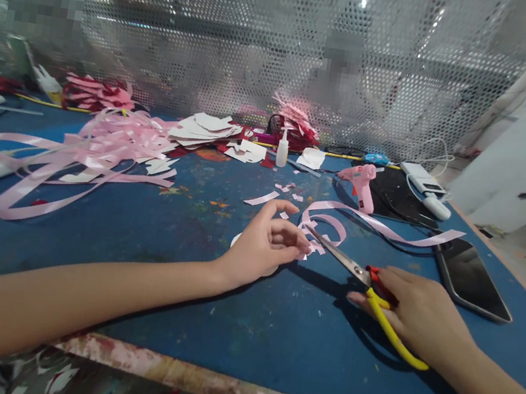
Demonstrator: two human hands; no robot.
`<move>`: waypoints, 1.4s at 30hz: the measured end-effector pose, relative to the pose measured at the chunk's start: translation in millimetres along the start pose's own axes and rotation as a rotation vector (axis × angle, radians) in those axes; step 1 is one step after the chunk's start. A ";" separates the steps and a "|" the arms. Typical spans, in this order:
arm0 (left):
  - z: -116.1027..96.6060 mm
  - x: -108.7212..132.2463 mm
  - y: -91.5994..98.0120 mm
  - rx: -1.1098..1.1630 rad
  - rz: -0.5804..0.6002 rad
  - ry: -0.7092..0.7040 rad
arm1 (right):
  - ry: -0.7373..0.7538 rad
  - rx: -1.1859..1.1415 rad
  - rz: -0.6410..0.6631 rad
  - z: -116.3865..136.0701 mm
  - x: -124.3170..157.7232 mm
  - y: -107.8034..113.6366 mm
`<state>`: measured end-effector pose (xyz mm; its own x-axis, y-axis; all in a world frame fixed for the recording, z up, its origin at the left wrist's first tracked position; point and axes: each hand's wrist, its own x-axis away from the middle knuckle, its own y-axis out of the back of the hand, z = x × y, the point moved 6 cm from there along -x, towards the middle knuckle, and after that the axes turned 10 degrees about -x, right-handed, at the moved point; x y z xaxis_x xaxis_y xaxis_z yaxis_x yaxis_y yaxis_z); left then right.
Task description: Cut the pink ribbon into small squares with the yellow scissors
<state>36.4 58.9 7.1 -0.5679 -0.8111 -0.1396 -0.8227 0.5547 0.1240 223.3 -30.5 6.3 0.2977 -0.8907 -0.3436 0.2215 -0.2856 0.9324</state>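
My left hand (263,243) rests on the blue table (139,284), its fingers curled in a pinch on the end of a pink ribbon (339,219) that loops away to the right. My right hand (419,312) grips scissors (360,274) with red and yellow handles. The scissor blades point left, and their tips meet the ribbon right at my left fingertips. Small ribbon offcuts (288,191) lie just beyond my left hand.
A heap of pink ribbon (95,154) and white paper pieces (208,130) lie at the back left. A glue bottle (282,150), a pink glue gun (362,183), a phone (472,277) and a white power bank (425,183) sit to the right. Perforated mesh (267,44) closes the back.
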 end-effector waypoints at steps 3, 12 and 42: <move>0.3 -0.9 2.0 0.027 -0.029 0.000 | -0.007 -0.039 -0.084 -0.8 -2.1 9.4; -1.6 -1.6 4.9 0.111 -0.077 0.009 | -0.113 -0.003 0.069 -8.1 -1.5 -2.9; 3.0 -1.4 -2.1 -0.001 0.035 0.035 | -0.076 0.023 0.000 -6.0 0.2 -2.0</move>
<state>38.9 59.4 4.1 -0.5952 -0.7973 -0.1004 -0.8023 0.5826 0.1296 228.4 -28.0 3.7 0.2259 -0.9150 -0.3344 0.1996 -0.2925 0.9352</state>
